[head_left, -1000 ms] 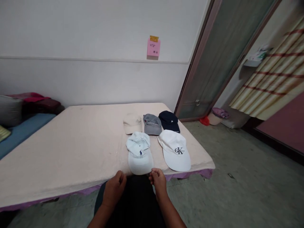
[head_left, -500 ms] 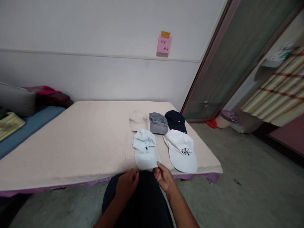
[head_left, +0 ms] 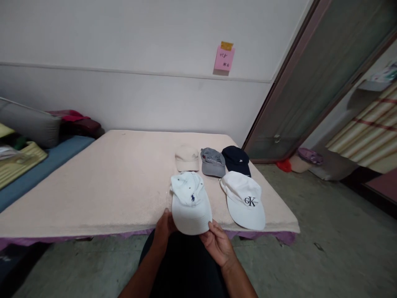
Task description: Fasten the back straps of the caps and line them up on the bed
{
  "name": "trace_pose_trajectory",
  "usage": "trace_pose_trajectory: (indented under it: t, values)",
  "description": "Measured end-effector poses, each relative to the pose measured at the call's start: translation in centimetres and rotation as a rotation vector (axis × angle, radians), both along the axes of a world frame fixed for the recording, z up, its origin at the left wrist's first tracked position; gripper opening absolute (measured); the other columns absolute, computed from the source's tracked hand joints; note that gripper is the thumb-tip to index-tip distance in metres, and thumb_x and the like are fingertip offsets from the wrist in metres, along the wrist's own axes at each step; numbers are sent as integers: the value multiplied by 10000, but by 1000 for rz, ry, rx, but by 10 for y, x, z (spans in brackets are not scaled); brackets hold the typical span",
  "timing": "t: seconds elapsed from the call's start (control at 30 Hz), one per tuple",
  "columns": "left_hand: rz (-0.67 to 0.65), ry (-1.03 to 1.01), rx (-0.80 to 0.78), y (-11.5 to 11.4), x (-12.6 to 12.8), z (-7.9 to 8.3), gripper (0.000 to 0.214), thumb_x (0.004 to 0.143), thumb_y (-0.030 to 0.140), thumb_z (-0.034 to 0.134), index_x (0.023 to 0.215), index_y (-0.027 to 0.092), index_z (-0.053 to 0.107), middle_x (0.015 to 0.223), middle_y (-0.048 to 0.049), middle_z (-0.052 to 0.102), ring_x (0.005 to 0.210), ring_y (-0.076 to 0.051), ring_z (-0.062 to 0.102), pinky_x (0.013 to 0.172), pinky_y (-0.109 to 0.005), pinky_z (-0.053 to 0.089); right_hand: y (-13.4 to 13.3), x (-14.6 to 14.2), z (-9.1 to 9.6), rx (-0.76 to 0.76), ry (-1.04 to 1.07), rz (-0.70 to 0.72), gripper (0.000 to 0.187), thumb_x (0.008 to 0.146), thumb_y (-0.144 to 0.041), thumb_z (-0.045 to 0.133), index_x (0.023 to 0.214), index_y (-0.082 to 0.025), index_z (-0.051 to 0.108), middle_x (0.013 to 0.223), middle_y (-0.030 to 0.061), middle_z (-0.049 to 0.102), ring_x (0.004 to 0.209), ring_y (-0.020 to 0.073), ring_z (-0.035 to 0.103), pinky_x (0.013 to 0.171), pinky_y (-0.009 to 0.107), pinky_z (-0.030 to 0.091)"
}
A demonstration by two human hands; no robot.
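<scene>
A pale blue-white baseball cap (head_left: 190,219) with a small navy rider logo is tilted up off the bed's near edge, brim toward me. My right hand (head_left: 218,244) pinches the brim's right corner, thumb on top and fingers beneath. At the brim's left edge is my left hand (head_left: 163,234), closed against it, its fingers partly hidden by the cap. To the right lies a white cap with black letters (head_left: 243,200). Behind are a beige cap (head_left: 186,158), a grey cap (head_left: 213,162) and a navy cap (head_left: 236,160) in a row.
The caps lie on a bed with a cream cover (head_left: 130,178), against a white wall. A pink note (head_left: 224,58) is taped to the wall. Grey cushion (head_left: 31,122) and folded things sit on the far left. A bin (head_left: 300,161) stands by the sliding door on the right.
The pale cap has been raised and drawn toward me, its brim now past the bed edge. My left hand has come up to the brim's left side. The view has shifted slightly left.
</scene>
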State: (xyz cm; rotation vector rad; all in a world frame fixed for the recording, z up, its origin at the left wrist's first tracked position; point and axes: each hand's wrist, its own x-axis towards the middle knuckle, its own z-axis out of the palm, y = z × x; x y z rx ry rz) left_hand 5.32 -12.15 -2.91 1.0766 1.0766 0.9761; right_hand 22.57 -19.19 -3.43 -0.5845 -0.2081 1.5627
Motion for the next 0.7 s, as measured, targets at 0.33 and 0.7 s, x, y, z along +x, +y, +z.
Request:
trace_pose_trajectory:
  t: [0.33, 0.7]
  values:
    - [187, -946, -316, 44, -45, 52, 346, 888, 240, 425, 1155, 119, 609, 941, -104, 743, 905, -223, 684, 901, -347, 480, -17, -3, 6, 38, -223, 253, 309, 689, -231, 747, 966, -124, 661, 775, 42, 667, 571, 90, 548, 520, 203, 377]
    - [240, -406, 144, 1, -24, 117, 310, 667, 209, 711, 971, 171, 671, 853, -35, 727, 802, -183, 660, 745, -263, 496, 3, -24, -2, -178, -446, 44, 367, 666, -303, 747, 973, -150, 618, 923, 85, 682, 796, 197, 662, 698, 304, 483]
